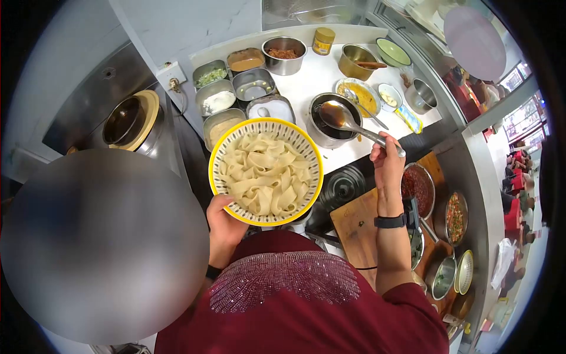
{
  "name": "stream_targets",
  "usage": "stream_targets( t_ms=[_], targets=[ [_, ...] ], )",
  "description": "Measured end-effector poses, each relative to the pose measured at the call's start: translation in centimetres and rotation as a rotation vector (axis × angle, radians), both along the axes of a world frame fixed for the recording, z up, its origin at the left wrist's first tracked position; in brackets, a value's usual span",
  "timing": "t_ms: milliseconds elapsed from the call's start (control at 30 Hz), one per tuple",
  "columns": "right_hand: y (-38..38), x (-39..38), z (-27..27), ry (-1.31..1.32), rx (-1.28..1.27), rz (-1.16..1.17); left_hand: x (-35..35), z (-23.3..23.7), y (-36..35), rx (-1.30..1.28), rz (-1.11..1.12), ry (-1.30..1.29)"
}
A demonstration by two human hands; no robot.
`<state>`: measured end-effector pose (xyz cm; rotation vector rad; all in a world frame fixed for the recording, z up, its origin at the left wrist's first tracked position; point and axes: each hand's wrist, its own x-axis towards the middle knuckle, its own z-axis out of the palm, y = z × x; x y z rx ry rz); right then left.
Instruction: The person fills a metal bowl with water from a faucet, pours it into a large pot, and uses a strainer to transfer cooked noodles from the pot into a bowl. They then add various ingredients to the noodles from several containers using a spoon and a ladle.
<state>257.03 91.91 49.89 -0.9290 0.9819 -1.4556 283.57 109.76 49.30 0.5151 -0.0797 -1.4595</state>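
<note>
My left hand [227, 227] grips the lower left rim of a yellow-edged bowl [220, 141], thumb over the rim. Wide pale noodles [265, 171] fill the bowl, which is held up in front of my chest. My right hand [386, 162] is closed round the handle of a metal spoon [362, 131]. Dark brown liquid [333, 114] lies in the spoon's bowl, over a steel pot [331, 137] of dark sauce. Left of that pot, partly behind the noodle bowl, is a square tin of white powder [268, 112] with a small spoon in it.
Square tins [215, 100] of seasonings stand at the back left of the white counter [321, 74]. A yellow-lidded jar [323, 41] and a brass-coloured pot [356, 62] are farther back. Below my right arm lies a wooden board [359, 227], beside pans of red sauce [417, 187] and chopped vegetables [455, 218].
</note>
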Motion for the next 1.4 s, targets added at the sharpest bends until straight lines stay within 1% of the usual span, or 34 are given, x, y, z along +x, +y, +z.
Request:
stream_targets(
  t_ms=[67,100,200,267,333,367,433,533,600,667,700,800,867,900,933,967,1000,1033,1133,1167,1200,1267,1333,1367,1400],
  targets=[
    [0.6,0.2,1.2,-0.027,-0.001,0.021,-0.3,0.2,-0.5,-0.009,0.012,-0.102],
    [0.9,0.3,1.8,-0.045,-0.016,0.049,-0.3,0.0,-0.8,-0.022,0.002,-0.052],
    [1.5,0.7,2.7,-0.042,-0.049,0.111,-0.2,0.0,-1.1,-0.075,-0.016,-0.048],
    [2.1,0.5,4.3,-0.076,-0.059,0.178,-1.0,0.1,-2.5,-0.065,-0.013,-0.066],
    [2.9,1.1,4.9,-0.037,-0.051,0.218,-0.9,0.1,-2.8,-0.117,-0.045,0.022],
    [3.4,1.5,5.0,-0.038,-0.045,0.22,-0.9,0.1,-2.8,-0.11,-0.042,0.021],
    [4.1,2.2,5.1,0.087,-0.102,0.24,-1.0,0.2,-2.9,-0.118,-0.052,0.015],
    [4.6,2.0,5.3,0.088,-0.124,0.195,-1.1,0.4,-2.8,-0.108,-0.052,0.008],
    [3.9,1.1,5.0,0.06,-0.102,0.177,-1.0,0.0,-2.7,-0.104,-0.044,0.014],
    [2.9,0.2,4.4,-0.17,0.026,0.148,-1.0,0.0,-2.5,-0.098,-0.051,0.017],
    [2.2,-0.4,3.7,-0.218,0.036,0.148,-1.0,0.0,-2.3,-0.064,-0.023,0.012],
    [0.4,-1.1,1.7,-0.168,-0.02,0.108,-0.9,-1.3,-1.8,0.01,0.034,0.018],
    [-1.0,-1.2,-0.1,0.07,0.008,-0.012,-1.0,-1.3,-0.9,0.147,0.099,-0.036],
    [-1.2,-0.5,-0.2,0.142,-0.009,-0.07,-1.0,-1.4,-0.7,0.138,0.082,-0.046],
    [-1.6,-0.4,-0.4,0.272,0.017,-0.076,-1.2,-1.3,-0.5,0.13,0.068,-0.065],
    [-1.7,0.0,-0.7,0.107,0.028,-0.028,-1.3,-1.5,0.0,0.051,0.069,-0.158],
    [-1.9,0.2,-1.1,0.085,0.019,0.033,-1.4,-1.7,0.2,0.053,0.088,-0.213],
    [-2.0,0.3,-1.5,0.055,0.028,0.064,-1.6,-1.9,0.5,0.068,0.087,-0.195],
    [-0.9,0.5,-1.7,0.021,0.062,0.147,-2.4,-1.7,1.5,0.029,0.003,-0.206],
    [-0.5,-0.1,-2.1,0.167,0.061,0.227,-2.7,-1.8,1.7,0.028,-0.016,-0.203],
    [0.2,-0.9,-3.2,0.168,0.065,0.207,-2.6,-1.9,1.7,0.056,-0.038,-0.236],
    [2.5,-3.7,-4.8,0.462,-0.074,0.104,-2.6,-1.7,2.2,0.079,-0.077,-0.269],
    [6.2,-8.2,-2.0,1.006,-0.063,-0.106,-2.8,-1.5,2.9,0.108,-0.228,-0.205],
    [7.2,-11.3,-2.3,1.286,-0.115,-0.25,-2.9,-2.0,3.1,0.124,-0.271,-0.188],
    [7.8,-15.5,-3.8,1.37,-0.097,-0.352,-3.1,-2.2,3.2,0.124,-0.273,-0.173]
  ],
)
